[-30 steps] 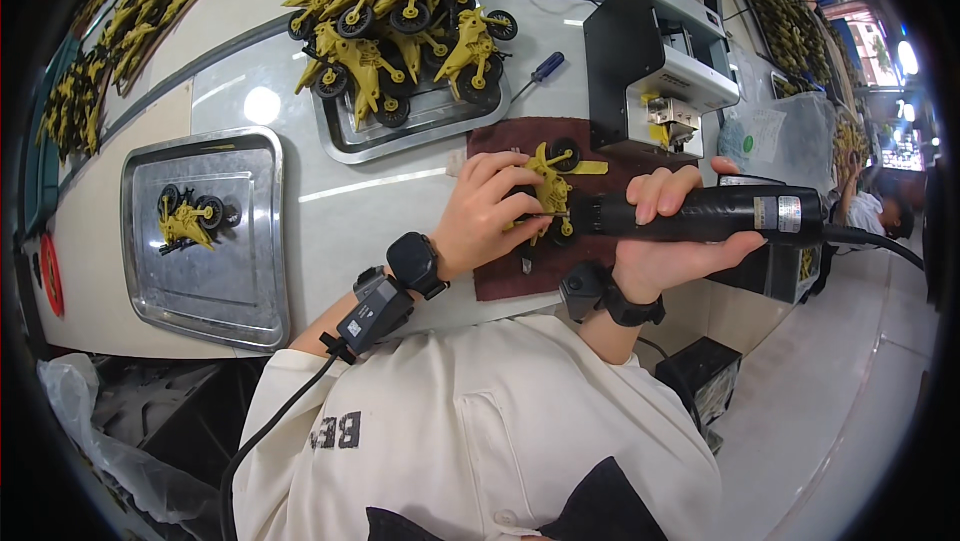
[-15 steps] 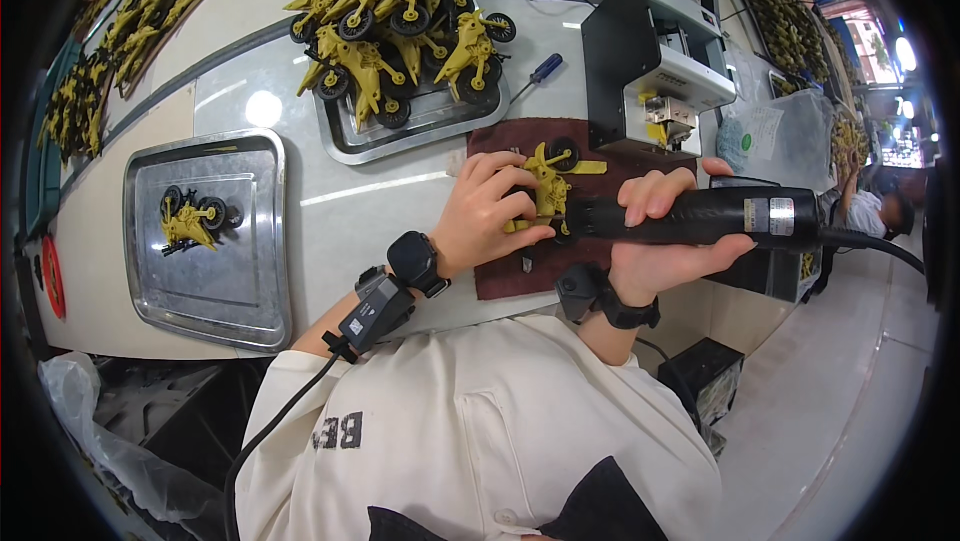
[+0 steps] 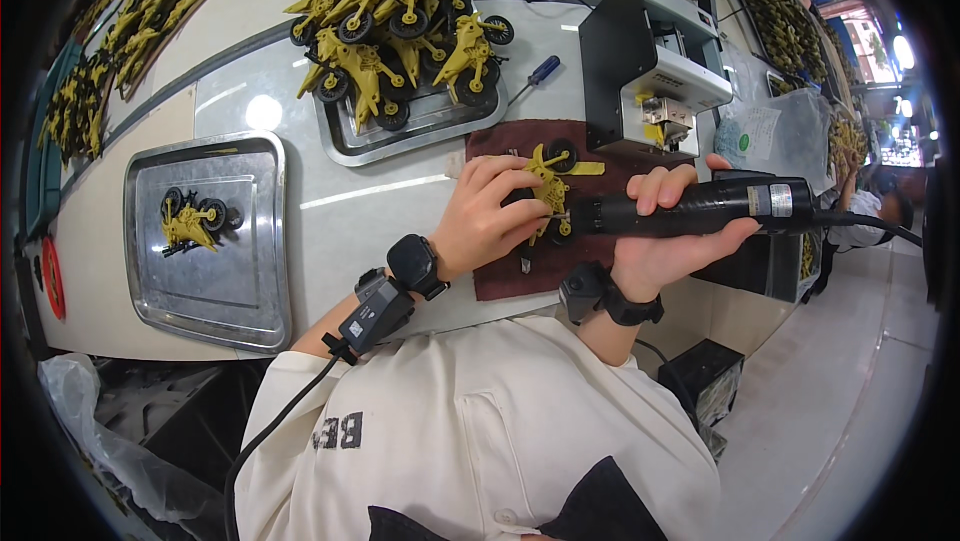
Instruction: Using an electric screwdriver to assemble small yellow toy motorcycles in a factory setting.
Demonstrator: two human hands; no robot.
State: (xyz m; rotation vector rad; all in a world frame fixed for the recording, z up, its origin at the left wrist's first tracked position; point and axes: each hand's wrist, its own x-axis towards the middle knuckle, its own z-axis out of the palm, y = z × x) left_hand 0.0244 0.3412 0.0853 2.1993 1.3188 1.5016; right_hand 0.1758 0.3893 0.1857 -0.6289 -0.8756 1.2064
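Note:
My left hand (image 3: 492, 211) is closed on a yellow toy motorcycle (image 3: 551, 187) with black wheels, steadying it on a dark red cloth (image 3: 505, 276). In my right hand (image 3: 665, 231) lies a black electric screwdriver (image 3: 700, 211), held level with fingers over the top and thumb along its near side. Its thin bit points left and meets, or nearly meets, the motorcycle's side; my left fingers partly hide the contact. A yellow strip (image 3: 585, 169) lies on the cloth just beyond the toy.
A metal tray (image 3: 345, 149) at the back bears a heap of yellow motorcycles. Another metal tray (image 3: 210, 311) at the left holds one motorcycle (image 3: 192, 219). A blue-handled screwdriver (image 3: 545, 68) lies beside a black and white machine (image 3: 640, 71). The power cord (image 3: 870, 226) runs off right.
The electric screwdriver has shifted slightly right, so its bit now shows beside the toy. My left fingers have moved a little on the motorcycle.

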